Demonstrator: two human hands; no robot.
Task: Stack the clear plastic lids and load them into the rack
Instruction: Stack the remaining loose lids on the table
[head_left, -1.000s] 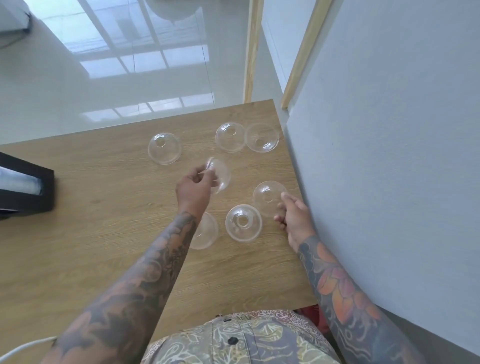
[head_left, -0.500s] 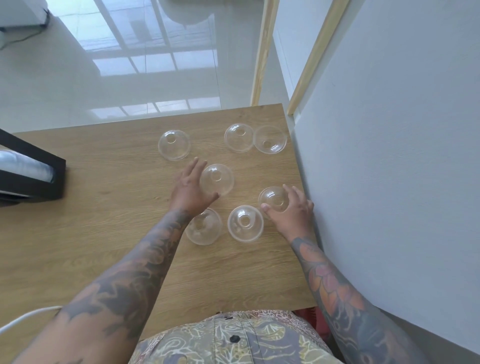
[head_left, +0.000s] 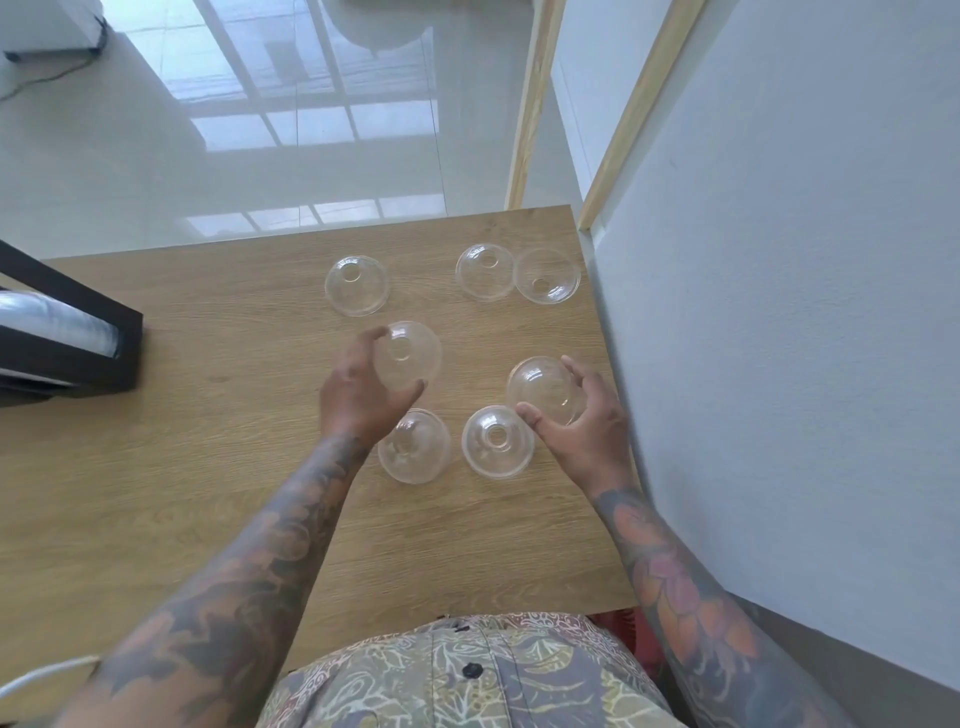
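Clear domed plastic lids, each with a round hole: one lid (head_left: 410, 353) is gripped by the left hand (head_left: 358, 395), another lid (head_left: 543, 389) by the right hand (head_left: 582, 431); five are left on the wood-grain table (head_left: 208, 415).

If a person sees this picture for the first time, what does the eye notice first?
First, two tattooed forearms reach over the wooden table, the left hand and the right hand each gripping a clear plastic dome lid. Five more clear lids lie around them, three near the far edge and two near the hands. A black rack stands at the left edge.
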